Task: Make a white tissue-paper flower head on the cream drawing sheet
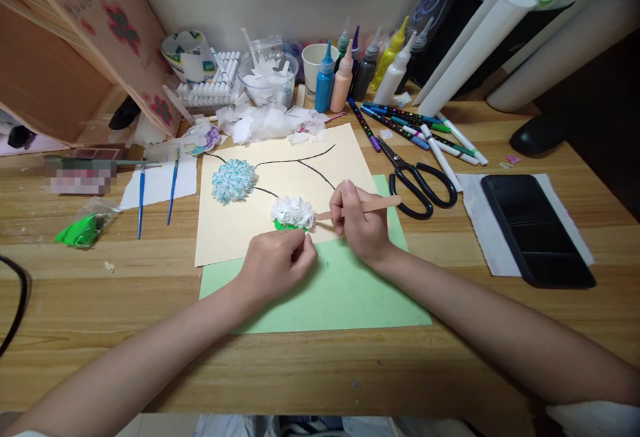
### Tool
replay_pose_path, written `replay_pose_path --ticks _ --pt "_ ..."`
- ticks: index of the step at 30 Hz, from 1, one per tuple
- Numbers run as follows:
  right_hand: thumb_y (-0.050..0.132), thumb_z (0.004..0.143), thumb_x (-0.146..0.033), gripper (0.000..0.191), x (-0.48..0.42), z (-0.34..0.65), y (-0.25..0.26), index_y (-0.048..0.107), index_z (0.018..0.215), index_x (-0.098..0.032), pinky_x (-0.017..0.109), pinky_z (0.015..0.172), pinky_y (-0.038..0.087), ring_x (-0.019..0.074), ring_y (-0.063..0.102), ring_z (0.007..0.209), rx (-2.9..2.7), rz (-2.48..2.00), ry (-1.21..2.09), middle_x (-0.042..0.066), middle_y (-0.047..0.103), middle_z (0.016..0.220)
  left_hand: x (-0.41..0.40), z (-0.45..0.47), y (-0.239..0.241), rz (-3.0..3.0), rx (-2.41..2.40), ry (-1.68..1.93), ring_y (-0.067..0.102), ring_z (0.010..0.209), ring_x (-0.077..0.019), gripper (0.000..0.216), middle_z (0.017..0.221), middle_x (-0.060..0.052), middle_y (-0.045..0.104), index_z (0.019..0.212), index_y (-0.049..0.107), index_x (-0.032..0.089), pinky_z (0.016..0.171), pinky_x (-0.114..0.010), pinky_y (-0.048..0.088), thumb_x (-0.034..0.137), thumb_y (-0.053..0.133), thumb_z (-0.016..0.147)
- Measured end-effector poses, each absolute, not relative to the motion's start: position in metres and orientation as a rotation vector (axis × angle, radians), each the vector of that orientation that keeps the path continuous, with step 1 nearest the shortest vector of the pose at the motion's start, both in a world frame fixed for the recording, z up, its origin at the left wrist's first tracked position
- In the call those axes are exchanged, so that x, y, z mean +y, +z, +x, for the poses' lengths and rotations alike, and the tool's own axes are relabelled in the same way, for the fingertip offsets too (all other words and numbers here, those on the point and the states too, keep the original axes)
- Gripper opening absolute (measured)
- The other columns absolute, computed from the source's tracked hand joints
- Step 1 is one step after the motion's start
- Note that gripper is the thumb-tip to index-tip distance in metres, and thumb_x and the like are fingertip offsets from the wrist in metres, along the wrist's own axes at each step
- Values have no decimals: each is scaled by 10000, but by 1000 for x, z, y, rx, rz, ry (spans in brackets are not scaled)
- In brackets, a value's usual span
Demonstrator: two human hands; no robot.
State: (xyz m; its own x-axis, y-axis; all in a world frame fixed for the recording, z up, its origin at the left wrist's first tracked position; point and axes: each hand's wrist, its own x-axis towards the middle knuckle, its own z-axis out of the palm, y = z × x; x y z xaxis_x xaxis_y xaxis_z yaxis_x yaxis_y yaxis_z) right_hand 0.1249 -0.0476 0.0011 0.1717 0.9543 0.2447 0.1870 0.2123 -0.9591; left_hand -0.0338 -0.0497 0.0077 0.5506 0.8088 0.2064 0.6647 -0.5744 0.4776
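Note:
My right hand (361, 220) pinches a flat wooden craft stick (380, 204). The stick's tip reaches the right side of a white paper flower (291, 211), which has a patch of green clay (283, 225) along its lower edge. Just below the flower, my left hand (277, 260) is closed with its fingers curled; whatever is between them, if anything, is hidden. Both hands rest over a cream sheet (225, 240) with black drawn branch lines, lying on a green sheet (320, 297). A blue-and-white flower (233, 181) sits at the upper left of the cream sheet.
Scissors (417, 183), several markers (400, 123) and a black phone-like slab (537, 230) lie to the right. Paint bottles (343, 80), a tub of paper scraps (267, 80) and loose scraps (265, 120) line the back. Brushes (173, 187) and bagged green clay (83, 229) are left.

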Motion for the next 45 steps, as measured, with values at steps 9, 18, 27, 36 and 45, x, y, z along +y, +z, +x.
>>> replay_pose_path --ticks 9,18,27,36,45 --pt "328 947 -432 471 -44 123 4 459 564 -190 181 386 347 70 429 356 -1234 -1297 861 -58 390 385 -51 -35 6 2447 1217 570 300 432 -60 331 450 58 350 537 294 167 479 -205 239 211 449 826" --pt "362 930 -446 471 -36 124 2 442 543 -189 175 350 314 67 416 313 -1055 -1338 970 -63 386 357 -49 -34 6 2432 1226 533 291 435 -63 330 454 55 341 537 281 169 481 -215 230 211 443 822" --pt "355 905 -478 501 -36 130 4 394 498 -188 188 326 201 47 303 290 -816 -1236 1047 -67 328 363 -40 -42 35 2357 1344 640 306 425 -74 379 450 47 344 522 306 173 468 -225 230 273 383 879" --pt "369 881 -550 522 -28 131 -2 405 513 -182 201 366 196 50 298 322 -768 -1196 1116 -60 350 380 68 -31 57 2495 1701 217 594 870 -241 230 899 -89 653 991 582 141 634 -286 391 290 536 823" --pt "368 879 -538 508 -27 132 -6 397 515 -185 211 366 194 55 289 326 -770 -1170 1129 -64 329 397 113 -3 37 2471 1723 296 599 880 -263 170 916 -121 657 796 659 147 678 -319 444 253 528 773"
